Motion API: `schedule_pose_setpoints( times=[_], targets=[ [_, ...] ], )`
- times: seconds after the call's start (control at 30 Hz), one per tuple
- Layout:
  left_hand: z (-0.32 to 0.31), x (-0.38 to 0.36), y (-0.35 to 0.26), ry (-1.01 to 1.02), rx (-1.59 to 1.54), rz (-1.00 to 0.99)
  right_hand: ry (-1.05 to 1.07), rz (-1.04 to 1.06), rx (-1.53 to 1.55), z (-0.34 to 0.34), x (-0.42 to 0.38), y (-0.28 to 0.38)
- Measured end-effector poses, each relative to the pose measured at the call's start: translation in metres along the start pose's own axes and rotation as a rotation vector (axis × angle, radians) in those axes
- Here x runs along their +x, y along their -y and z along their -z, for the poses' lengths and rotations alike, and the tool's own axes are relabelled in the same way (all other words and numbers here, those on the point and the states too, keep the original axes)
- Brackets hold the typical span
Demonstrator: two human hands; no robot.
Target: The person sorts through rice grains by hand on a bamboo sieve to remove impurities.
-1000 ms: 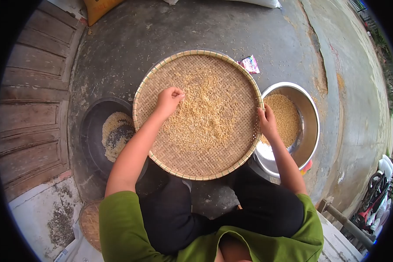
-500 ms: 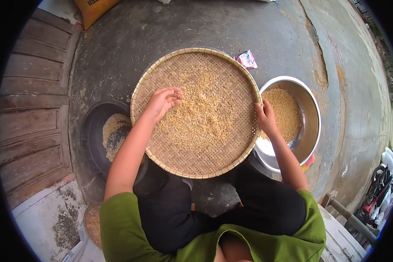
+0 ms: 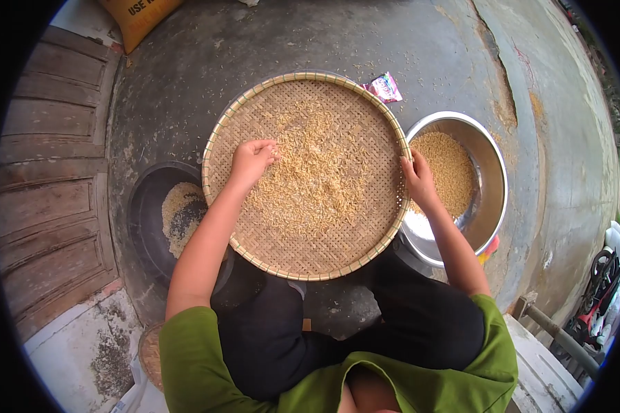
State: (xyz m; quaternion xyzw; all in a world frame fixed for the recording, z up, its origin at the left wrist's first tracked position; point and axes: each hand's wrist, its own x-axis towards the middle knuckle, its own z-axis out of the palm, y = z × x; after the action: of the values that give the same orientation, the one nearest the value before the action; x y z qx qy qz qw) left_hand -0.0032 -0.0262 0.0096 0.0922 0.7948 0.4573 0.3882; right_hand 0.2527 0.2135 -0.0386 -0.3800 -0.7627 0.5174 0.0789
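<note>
A round woven bamboo winnowing tray is held level above my lap, with unhusked rice grains spread over its middle. My left hand is over the tray's left side, palm partly turned inward. Its fingers are pinched together at the edge of the grain, seemingly on a few grains that are mostly hidden. On the right, my right hand grips the tray's rim, thumb on top and the other fingers largely out of sight.
To the right stands a metal basin with more grain. A dark basin holding pale grain sits at left, partly behind my forearm. Beyond the tray lies a small pink packet. An orange sack rests near the wooden door.
My left hand has turned over somewhat, and its fingertips have closed nearer the grain. My right hand keeps its grip on the rim. The view has shifted slightly.
</note>
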Motion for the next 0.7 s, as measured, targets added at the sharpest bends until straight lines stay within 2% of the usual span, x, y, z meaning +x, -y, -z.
schedule_pose_setpoints(
  times=[0.17, 0.7],
  targets=[
    [0.004, 0.003, 0.003, 0.026, -0.125, 0.064, 0.003, -0.003, -0.012, 0.000, 0.001, -0.003],
    [0.004, 0.001, 0.005, 0.060, -0.088, 0.068, 0.004, -0.010, 0.043, 0.000, 0.000, -0.001]
  ],
)
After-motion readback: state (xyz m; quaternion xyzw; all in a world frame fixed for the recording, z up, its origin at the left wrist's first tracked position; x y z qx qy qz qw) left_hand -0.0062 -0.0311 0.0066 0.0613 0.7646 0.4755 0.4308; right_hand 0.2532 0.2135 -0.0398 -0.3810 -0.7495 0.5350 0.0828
